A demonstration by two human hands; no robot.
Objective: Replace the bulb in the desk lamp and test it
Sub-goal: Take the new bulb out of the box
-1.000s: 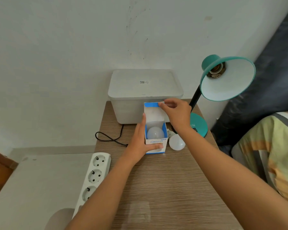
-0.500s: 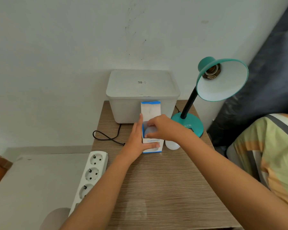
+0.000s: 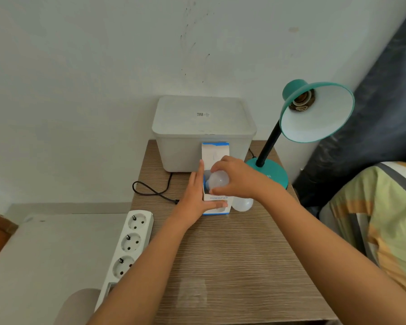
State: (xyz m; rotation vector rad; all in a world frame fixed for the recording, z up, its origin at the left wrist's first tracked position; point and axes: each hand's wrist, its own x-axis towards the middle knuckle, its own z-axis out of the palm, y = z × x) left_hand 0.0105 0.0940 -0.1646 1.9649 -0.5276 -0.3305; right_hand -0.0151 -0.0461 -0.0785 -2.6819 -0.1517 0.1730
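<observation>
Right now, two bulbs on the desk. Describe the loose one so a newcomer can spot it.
Start at the teal desk lamp on the wooden table and drop to its round base. Just in front of the base, a white bulb lies bare on the tabletop, right beside the blue-and-white carton. Unlike the other bulb, gripped by the right hand at the carton's open top, nothing holds it.

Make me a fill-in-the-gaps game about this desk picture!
1. The right hand is lifting a white bulb out of a small ____.
2. The left hand steadies the blue and white carton on the wooden ____.
3. The teal lamp has an ____ socket, no bulb in it.
4. A second bulb lies on the desk near the lamp's ____.

Missing words: box; desk; empty; base
</observation>
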